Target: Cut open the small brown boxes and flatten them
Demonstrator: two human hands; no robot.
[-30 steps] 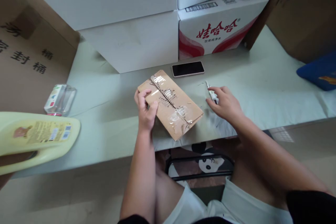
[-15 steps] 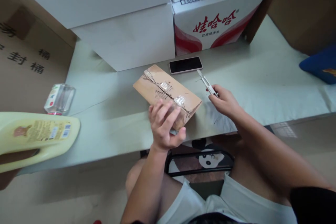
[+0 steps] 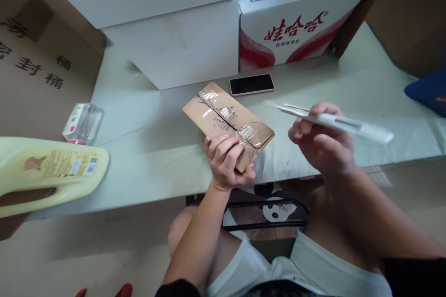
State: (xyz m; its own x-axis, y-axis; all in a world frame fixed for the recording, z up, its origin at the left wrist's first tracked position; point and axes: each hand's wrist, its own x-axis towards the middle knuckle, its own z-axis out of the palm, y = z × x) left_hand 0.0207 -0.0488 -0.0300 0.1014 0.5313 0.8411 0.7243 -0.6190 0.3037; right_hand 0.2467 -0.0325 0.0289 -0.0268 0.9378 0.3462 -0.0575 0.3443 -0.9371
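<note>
A small brown cardboard box (image 3: 212, 113) with clear tape and a slit along its top lies slantwise on the cloth-covered table. My left hand (image 3: 226, 160) grips its near right end, fingers over the top and thumb at the near edge. In my right hand (image 3: 324, 144), raised to the right of the box, is a white utility knife (image 3: 343, 123). Its blade points left, apart from the box, and looks blurred. A phone (image 3: 252, 84) with a dark screen rests just behind the box.
White cartons (image 3: 181, 51) and a red-and-white water carton (image 3: 292, 37) stand at the back. On the left are a yellow jug (image 3: 101, 162), a clear plastic container (image 3: 83, 123) and a large brown carton (image 3: 69, 18). Something blue (image 3: 427, 90) sits at the right edge.
My right hand has lifted and turned the utility knife from near the phone toward the right, its blade swinging to point left. My left hand now wraps the box end more closely.
</note>
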